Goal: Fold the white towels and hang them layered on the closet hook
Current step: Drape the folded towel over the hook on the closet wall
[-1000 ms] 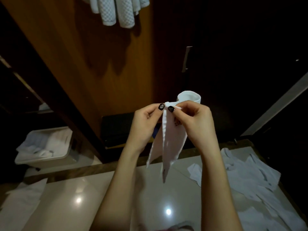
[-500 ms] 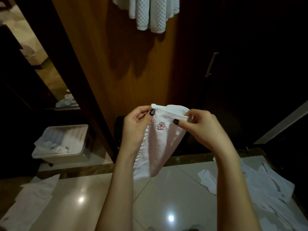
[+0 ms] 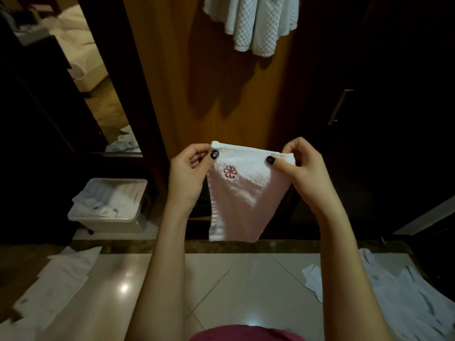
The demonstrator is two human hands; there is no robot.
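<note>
I hold a small white towel [image 3: 242, 200] with a red embroidered flower stretched out in front of me. My left hand [image 3: 189, 175] pinches its top left corner and my right hand [image 3: 301, 168] pinches its top right corner, so the towel hangs flat below them. Several white waffle-textured towels [image 3: 256, 23] hang layered high on the wooden closet panel [image 3: 172, 82]. The hook itself is out of view above them.
A plastic bin [image 3: 110, 205] holding white cloths sits on the floor at left. Loose white towels lie on the tiled floor at left [image 3: 56, 286] and right [image 3: 403, 296]. A dark closet door with a metal handle [image 3: 339, 107] stands at right, a mirror [image 3: 81, 70] at left.
My hands drew apart, spreading the bunched towel flat with the flower facing me. The view tilted up, bringing the hanging towels further into the frame.
</note>
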